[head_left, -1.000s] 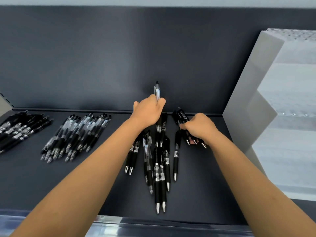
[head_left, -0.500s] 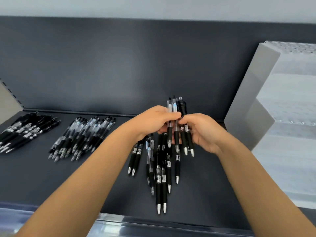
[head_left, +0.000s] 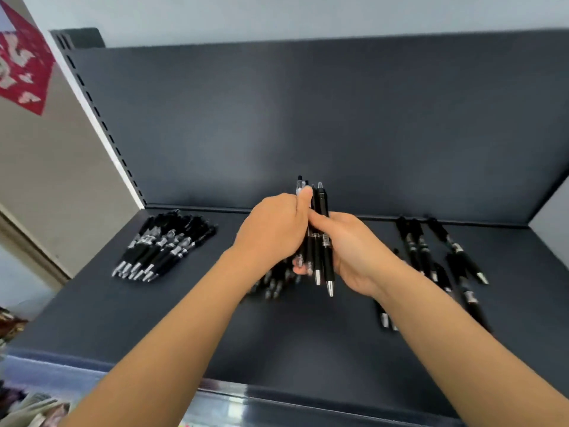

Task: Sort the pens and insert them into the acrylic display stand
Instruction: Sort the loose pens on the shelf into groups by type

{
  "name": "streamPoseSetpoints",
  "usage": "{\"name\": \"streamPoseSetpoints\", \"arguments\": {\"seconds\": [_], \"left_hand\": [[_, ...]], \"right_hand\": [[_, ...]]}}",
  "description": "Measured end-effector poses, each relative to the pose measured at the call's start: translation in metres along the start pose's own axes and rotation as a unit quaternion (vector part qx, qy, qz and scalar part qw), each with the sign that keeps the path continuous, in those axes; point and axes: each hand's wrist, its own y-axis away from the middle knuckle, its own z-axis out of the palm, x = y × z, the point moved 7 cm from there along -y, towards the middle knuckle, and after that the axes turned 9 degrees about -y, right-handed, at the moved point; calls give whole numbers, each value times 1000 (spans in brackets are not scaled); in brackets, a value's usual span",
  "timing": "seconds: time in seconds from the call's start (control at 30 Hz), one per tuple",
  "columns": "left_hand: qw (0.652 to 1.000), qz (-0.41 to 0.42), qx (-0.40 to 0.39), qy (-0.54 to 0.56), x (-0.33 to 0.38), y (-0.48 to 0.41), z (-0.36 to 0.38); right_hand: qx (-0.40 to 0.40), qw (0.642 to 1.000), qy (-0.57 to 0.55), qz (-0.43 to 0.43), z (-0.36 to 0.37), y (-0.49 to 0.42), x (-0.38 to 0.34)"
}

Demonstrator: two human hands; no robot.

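Both hands hold one bundle of black pens (head_left: 321, 235) upright above the dark shelf (head_left: 292, 340), tips pointing down. My left hand (head_left: 274, 229) grips the bundle from the left, thumb up along the pens. My right hand (head_left: 354, 251) cups and holds it from the right. A sorted pile of black pens (head_left: 163, 248) lies at the shelf's back left. Another pen group (head_left: 274, 282) lies partly hidden under my left wrist. Loose pens (head_left: 443, 260) lie scattered to the right, behind my right forearm. The acrylic stand is out of view.
A dark back panel (head_left: 308, 124) closes the shelf behind. A slotted white upright (head_left: 101, 124) and a beige wall with a red poster (head_left: 21, 60) stand at the left. The shelf's front lip (head_left: 277, 392) runs below my forearms.
The view has swung left, so the stand has left the frame. The hands carried the pen bundle leftward, now over the middle pen group; both still hold it.
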Motion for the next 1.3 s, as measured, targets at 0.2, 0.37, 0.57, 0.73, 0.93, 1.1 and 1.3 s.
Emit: {"name": "streamPoseSetpoints", "arguments": {"seconds": [0.2, 0.37, 0.57, 0.73, 0.93, 1.1, 1.3], "left_hand": [[990, 3, -136, 35, -67, -12, 6], [978, 29, -193, -78, -83, -19, 21], [972, 31, -161, -169, -79, -19, 22], [984, 26, -136, -116, -81, -20, 13], [993, 30, -112, -32, -71, -20, 12], [984, 7, -115, 138, -61, -18, 15], [956, -57, -91, 273, -90, -15, -8]], "right_hand": [[145, 989, 16, -9, 11, -28, 25], [243, 960, 140, 13, -17, -21, 20], [249, 941, 226, 27, -19, -28, 18], [229, 950, 210, 37, -16, -36, 25], [194, 974, 116, 30, -16, -30, 20], [84, 995, -27, 40, 6, -28, 22], [33, 998, -12, 45, 36, -43, 21]]}}
